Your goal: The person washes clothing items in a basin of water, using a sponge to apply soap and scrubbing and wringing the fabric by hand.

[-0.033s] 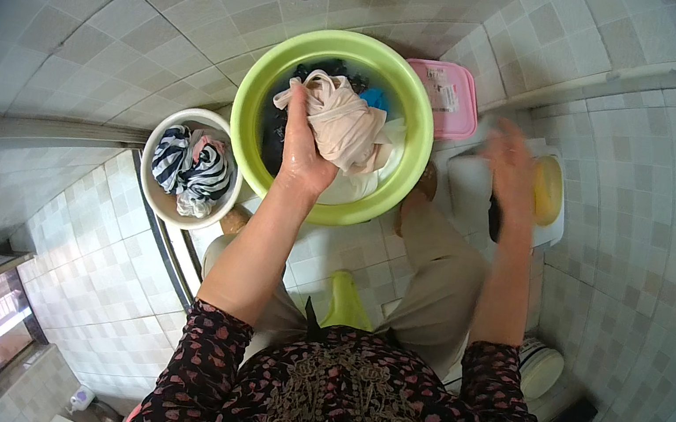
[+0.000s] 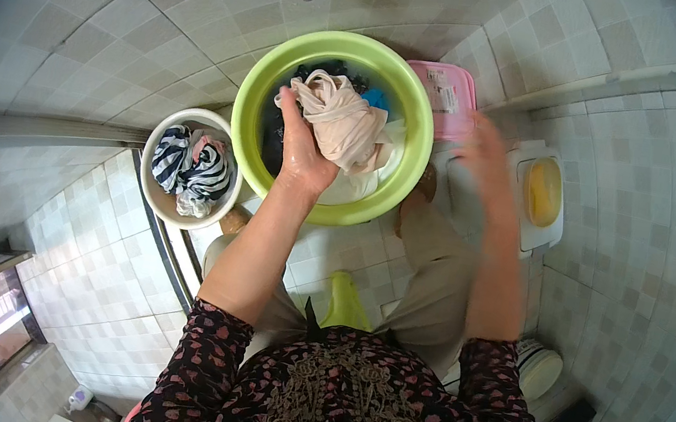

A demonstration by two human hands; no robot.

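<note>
Pale pink cloth (image 2: 352, 128) clasped in the left grip (image 2: 304, 156) over the green basin (image 2: 418, 148), right grip (image 2: 484, 150) too blurred to tell!

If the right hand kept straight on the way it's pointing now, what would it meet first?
Probably the near right corner of the pink rectangular plastic item, just beyond the blurred right hand. Depth is unclear, so it might pass above it and meet the tiled wall behind instead.

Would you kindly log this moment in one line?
left hand: holding beige cloth at green basin; right hand: blurred, near pink container; striped clothes: in white basin
</note>
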